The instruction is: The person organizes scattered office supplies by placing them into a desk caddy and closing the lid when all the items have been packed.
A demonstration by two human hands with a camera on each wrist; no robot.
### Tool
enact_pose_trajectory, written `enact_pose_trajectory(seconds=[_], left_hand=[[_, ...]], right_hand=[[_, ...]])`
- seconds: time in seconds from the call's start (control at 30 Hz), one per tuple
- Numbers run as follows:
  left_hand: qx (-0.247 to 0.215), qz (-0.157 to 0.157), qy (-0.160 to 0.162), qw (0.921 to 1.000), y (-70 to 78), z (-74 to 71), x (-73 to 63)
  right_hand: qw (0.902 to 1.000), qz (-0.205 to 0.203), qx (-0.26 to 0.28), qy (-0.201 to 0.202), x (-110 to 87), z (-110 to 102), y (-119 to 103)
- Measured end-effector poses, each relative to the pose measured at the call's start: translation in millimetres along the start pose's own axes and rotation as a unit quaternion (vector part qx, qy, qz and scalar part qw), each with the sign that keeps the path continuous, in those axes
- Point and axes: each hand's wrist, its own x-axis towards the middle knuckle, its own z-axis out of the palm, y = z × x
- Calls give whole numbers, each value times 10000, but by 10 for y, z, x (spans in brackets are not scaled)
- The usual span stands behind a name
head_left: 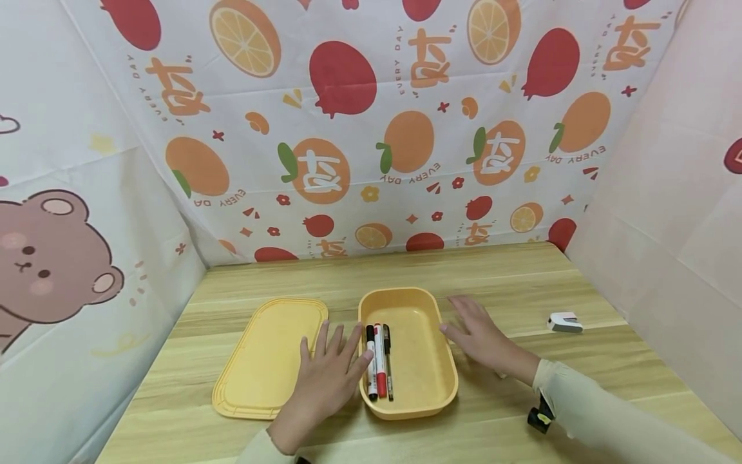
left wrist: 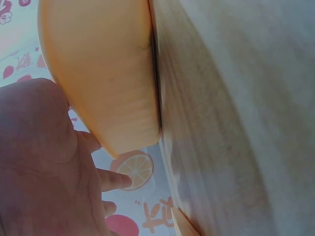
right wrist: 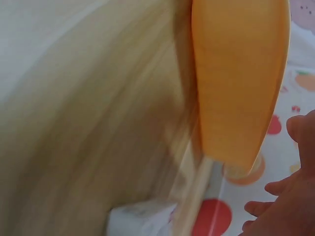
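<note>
A yellow plastic box [head_left: 426, 361] stands uncovered on the table. Along its left side lie a black-capped marker [head_left: 371, 367], a red marker [head_left: 379, 361] with a white barrel and a black-capped pen [head_left: 388, 364]. My left hand [head_left: 327, 374] is at the box's left rim with fingers spread and the thumb reaching over the edge. At the right side my right hand [head_left: 478, 335] has its fingers extended beside the rim; neither hand grips anything. Left of the box lies a flat yellow lid [head_left: 269, 361], partly behind my left hand. Both wrist views show the box's outer wall [left wrist: 106, 73].
A small white and grey stapler [head_left: 564, 322] lies on the right part of the wood-grain table [head_left: 493, 277]. Fruit-printed cloth [head_left: 371, 129] hangs behind the table's back edge, and light cloths hang at both sides. A black wrist strap [head_left: 542, 415] is on the right sleeve.
</note>
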Motion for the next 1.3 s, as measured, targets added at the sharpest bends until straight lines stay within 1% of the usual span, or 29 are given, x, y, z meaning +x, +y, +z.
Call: enact_pose_trajectory(seconds=[0.13,0.23,0.33,0.43,0.57,0.7,0.83,0.93,1.1,1.3], left_hand=[[16,11,7,10000,-1,7,12],[45,20,6,10000,-4,11,20],[40,29,-1,10000,-8,14,28],[36,25,-16,10000,-12,16,34],[40,18,-8,10000,-16,16,40],[45,10,-11,10000,-21,20,44],[25,16,-15,10000,-19,19,45],[30,22,-3,10000,-19,21,42],[31,20,12,10000,-18,22,40],[32,38,22,10000,-16,22,37]], right_hand=[[9997,97,-59,220,-53,-83,164],[9987,234,-245,378,-90,-152,287],[9963,466,-489,525,-127,-226,382],[9916,753,-822,662,-162,-305,459],[9833,1044,-1259,797,-214,-398,514],[9750,1254,-1629,846,-265,-440,566],[9613,1476,-2209,724,-320,-483,642],[9505,1694,-2537,589,-357,-522,709],[9387,1998,-2750,568,-404,-593,829],[9309,2162,-2877,624,-430,-651,976]])
